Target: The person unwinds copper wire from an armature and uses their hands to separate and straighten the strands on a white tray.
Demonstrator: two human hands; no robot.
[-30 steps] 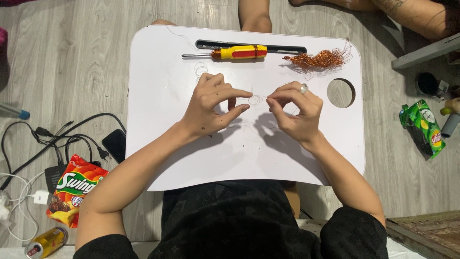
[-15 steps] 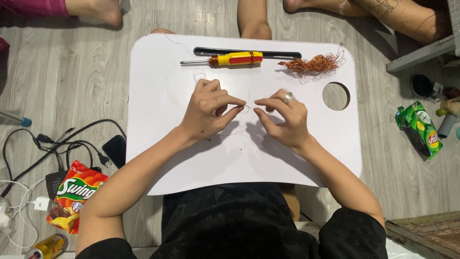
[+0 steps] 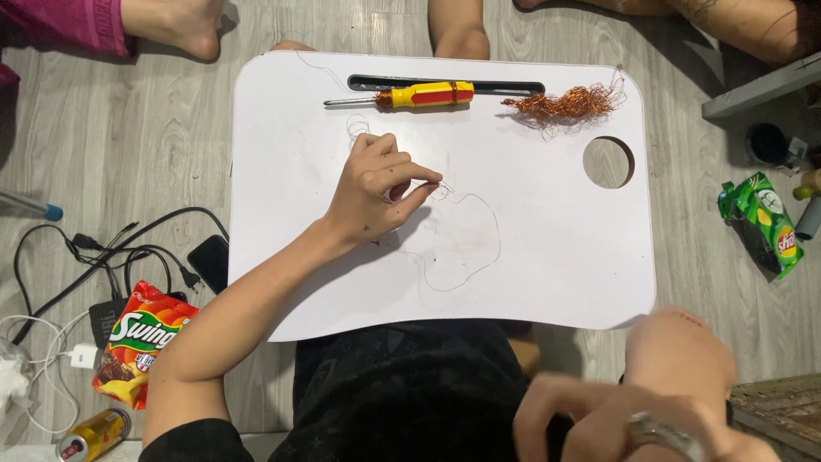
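My left hand (image 3: 380,184) rests on the white lap table (image 3: 547,257) and pinches a thin, nearly clear wire (image 3: 466,244) between thumb and forefinger. The wire loops loosely across the board to the right of the hand. My right hand (image 3: 624,411) is off the table, blurred, low at the bottom right near my lap; its fingers are curled and what it holds cannot be made out. A yellow and red screwdriver (image 3: 410,94) lies at the table's far edge beside a black slot. A tangle of copper wire (image 3: 564,104) sits to its right.
A round hole (image 3: 608,162) is cut in the table's right side. Other people's legs and a bare foot (image 3: 184,26) lie beyond the table. On the floor: red snack bag (image 3: 137,351), cables (image 3: 103,257), a can (image 3: 94,432) to the left, green snack bag (image 3: 765,222) to the right.
My right hand has let go of the wire and pulled back off the table toward my lap. My left hand stays, still pinching the wire, which now lies slack in a loop.
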